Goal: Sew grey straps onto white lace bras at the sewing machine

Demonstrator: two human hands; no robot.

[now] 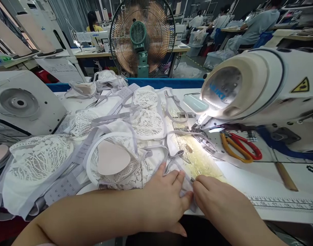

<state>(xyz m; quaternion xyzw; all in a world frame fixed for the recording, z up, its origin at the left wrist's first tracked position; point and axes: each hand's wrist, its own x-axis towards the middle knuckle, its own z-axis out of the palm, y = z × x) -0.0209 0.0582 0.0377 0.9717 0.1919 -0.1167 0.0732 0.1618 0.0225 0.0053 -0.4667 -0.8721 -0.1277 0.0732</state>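
My left hand (168, 194) lies on the white and grey fabric of a lace bra (175, 167) at the table's front edge, fingers stretched out and pressing it down. Just beside it, my right hand (218, 194) is closed around a small tool whose metal tip (193, 179) pokes out towards the bra; the rest of the tool is hidden in the fist. A grey strap (187, 132) runs from this bra area to the sewing machine's needle. More white lace bras (147, 123) with grey straps and hook tape are heaped left of my hands, one showing a beige cup lining (112, 159).
A white sewing machine (248, 82) stands on the right with its lamp lit. Orange and red scissors (237, 148) and a wooden-handled tool (286, 176) lie below it, near a printed ruler (287, 203). Another machine (25, 102) is at left. A large fan (142, 37) stands behind.
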